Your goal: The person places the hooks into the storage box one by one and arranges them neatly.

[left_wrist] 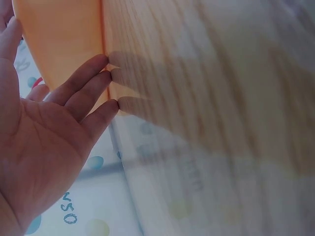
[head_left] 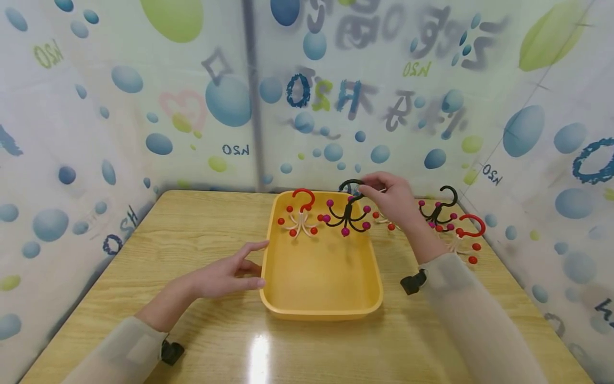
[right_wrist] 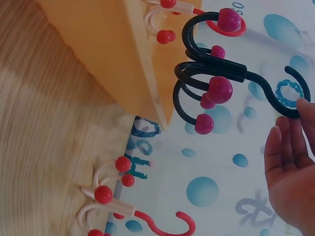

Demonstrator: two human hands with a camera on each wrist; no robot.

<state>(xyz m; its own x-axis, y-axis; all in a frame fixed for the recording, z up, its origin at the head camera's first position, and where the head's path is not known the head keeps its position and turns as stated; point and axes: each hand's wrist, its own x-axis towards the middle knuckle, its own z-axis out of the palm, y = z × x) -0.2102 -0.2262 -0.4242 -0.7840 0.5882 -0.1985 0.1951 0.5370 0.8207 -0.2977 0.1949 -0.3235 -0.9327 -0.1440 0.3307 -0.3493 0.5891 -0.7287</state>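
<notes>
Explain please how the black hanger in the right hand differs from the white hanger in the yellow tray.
The black hanger has a black hook; the white hanger, a red hook. The black hanger carries magenta balls, the white hanger red balls. The right hand holds the black hanger over the yellow tray; the white hanger sits inside it. Both have ball-tipped curved arms.

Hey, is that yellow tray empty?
The tray isn't empty: the head view shows a red-topped hook inside, toward the far end.
</notes>
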